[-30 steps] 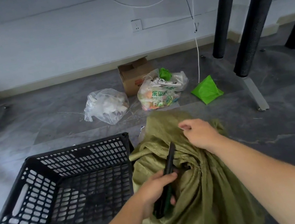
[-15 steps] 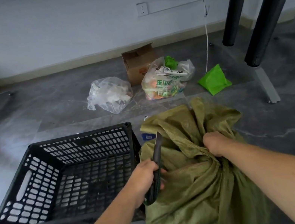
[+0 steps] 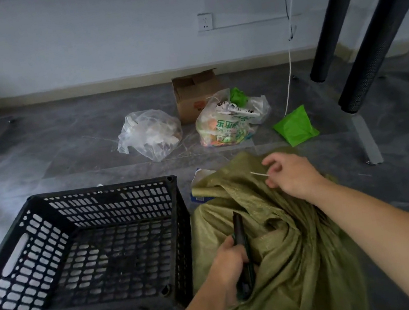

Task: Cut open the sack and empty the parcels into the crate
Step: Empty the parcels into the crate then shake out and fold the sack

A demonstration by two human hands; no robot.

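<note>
An olive-green woven sack lies crumpled on the grey floor, right of a black plastic crate with nothing in it. My left hand grips a dark folding knife, its tip pointing up over the sack's folds. My right hand hovers over the sack's top and pinches a thin white tie strip. A blue-and-white parcel peeks out at the sack's upper left edge; other contents are hidden.
Behind the sack lie a clear bag of white scraps, a printed bag of rubbish, a cardboard box and a green bag. Black table legs stand at the right. A white cable hangs down the wall.
My right hand let go of the sack's bunched neck and rose, now pinching the white tie strip. My left hand with the knife stayed low beside the crate.
</note>
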